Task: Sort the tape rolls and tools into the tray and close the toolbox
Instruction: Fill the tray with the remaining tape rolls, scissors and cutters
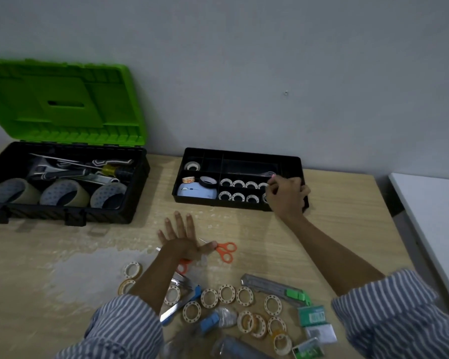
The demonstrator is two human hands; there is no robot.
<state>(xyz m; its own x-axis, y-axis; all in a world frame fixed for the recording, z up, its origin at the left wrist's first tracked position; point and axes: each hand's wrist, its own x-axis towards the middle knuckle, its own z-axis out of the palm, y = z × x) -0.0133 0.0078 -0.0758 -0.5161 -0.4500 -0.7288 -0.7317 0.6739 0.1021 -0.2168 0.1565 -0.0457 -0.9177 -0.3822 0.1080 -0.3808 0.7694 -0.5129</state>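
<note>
The black divided tray [290,161] stands at the back of the table with small tape rolls [238,183] lined up in two of its compartments. My right hand [287,195] hovers over the tray's right end, fingers curled over the last rolls; whether it holds one is hidden. My left hand [180,238] lies flat and spread on the table, touching orange scissors [226,251]. Several loose small tape rolls [226,294] lie near me. The toolbox [62,211] stands at the left with its green lid [62,102] raised.
In the toolbox lie big tape rolls [62,194] and hand tools [75,169]. Near me on the table are a green utility knife [278,287], a blue knife [182,304], staple boxes [311,316] and a second orange scissors [183,265]. A white table [436,216] adjoins at right.
</note>
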